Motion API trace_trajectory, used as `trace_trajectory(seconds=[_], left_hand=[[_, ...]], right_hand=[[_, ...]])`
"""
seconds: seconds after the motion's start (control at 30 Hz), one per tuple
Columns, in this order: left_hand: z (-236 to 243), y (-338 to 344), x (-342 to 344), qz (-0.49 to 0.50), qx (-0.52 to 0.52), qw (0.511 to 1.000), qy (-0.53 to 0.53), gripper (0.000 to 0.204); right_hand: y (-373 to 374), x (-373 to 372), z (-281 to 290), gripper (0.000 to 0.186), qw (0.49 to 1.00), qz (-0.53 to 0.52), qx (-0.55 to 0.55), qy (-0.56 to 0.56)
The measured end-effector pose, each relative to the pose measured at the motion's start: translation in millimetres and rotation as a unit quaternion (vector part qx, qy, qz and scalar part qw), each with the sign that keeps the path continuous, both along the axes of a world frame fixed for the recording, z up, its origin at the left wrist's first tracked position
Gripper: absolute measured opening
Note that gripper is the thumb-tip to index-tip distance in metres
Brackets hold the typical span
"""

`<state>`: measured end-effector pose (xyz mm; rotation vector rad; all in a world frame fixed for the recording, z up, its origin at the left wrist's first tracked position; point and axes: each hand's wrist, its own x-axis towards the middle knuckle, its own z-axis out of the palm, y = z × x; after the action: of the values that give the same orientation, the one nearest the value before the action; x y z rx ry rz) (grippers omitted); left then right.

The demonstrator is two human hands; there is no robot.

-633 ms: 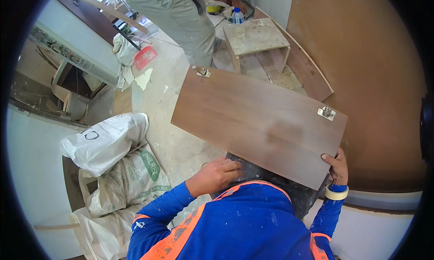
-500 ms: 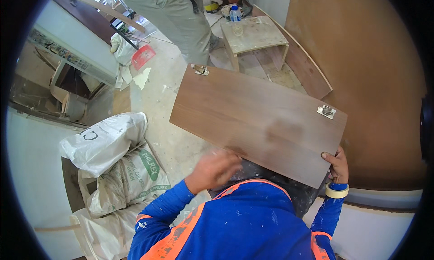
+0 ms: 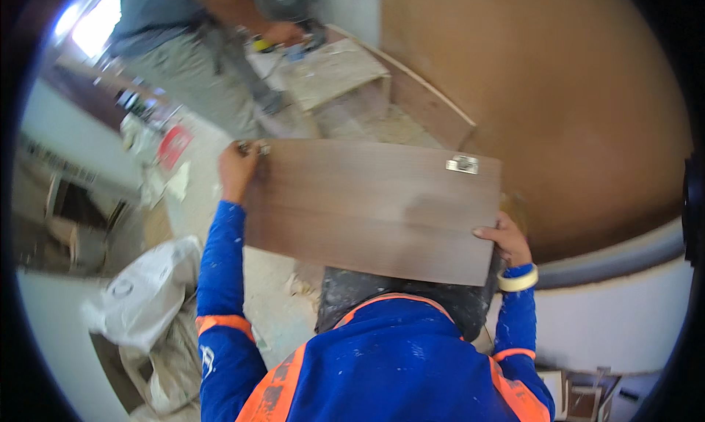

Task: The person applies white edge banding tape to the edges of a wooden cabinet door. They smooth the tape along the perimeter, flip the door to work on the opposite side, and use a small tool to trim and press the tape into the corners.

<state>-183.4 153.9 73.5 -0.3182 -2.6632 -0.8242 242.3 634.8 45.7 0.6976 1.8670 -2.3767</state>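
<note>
A brown wood-grain cabinet door (image 3: 367, 209) lies across in front of me, over my lap. My left hand (image 3: 239, 169) is closed on its far left corner, by a metal hinge (image 3: 262, 150) that the fingers partly cover. A second hinge (image 3: 463, 164) shows plainly near the far right corner. My right hand (image 3: 507, 238) grips the door's right edge, thumb on top and fingers hidden beneath. Round my right wrist sits a roll of pale tape (image 3: 518, 279).
Ahead stands a low wooden bench (image 3: 341, 73), with a person (image 3: 191, 62) beside it reaching over its top. White sacks (image 3: 158, 290) are heaped at my left. A red dustpan (image 3: 175, 146) lies on the floor. A large brown panel (image 3: 558, 114) rises at the right.
My left hand has gone from the door's near edge to its far left corner and taken hold. The door has turned straighter across my view. The person ahead now reaches over the bench.
</note>
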Motion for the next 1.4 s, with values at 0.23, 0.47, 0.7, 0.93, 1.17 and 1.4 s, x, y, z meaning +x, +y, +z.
trace_trajectory(seconds=[0.23, 0.47, 0.7, 0.93, 1.17, 1.4], left_hand=[[2, 24, 7, 0.021, 0.006, 0.999, -0.046, 0.037], [11, 29, 16, 0.023, 0.007, 1.0, -0.004, 0.036], [10, 23, 18, 0.031, 0.017, 0.999, 0.003, 0.036], [16, 32, 11, 0.015, 0.008, 0.999, 0.038, 0.036], [34, 22, 21, 0.006, 0.042, 0.996, 0.073, 0.036], [108, 10, 52, -0.017, 0.065, 0.987, 0.145, 0.035]], right_hand=[[0, 3, 7, 0.063, 1.0, -0.005, -0.029, -0.001], [-4, 5, 12, 0.059, 1.0, -0.017, -0.006, -0.022], [-24, -20, 68, 0.069, 0.864, -0.18, 0.47, -0.008], [-42, -104, 79, 0.049, 0.794, -0.124, 0.595, -0.033], [-47, -115, 71, 0.023, 0.805, -0.149, 0.574, -0.015], [-58, -88, 119, 0.024, 0.79, -0.206, 0.574, 0.065]])
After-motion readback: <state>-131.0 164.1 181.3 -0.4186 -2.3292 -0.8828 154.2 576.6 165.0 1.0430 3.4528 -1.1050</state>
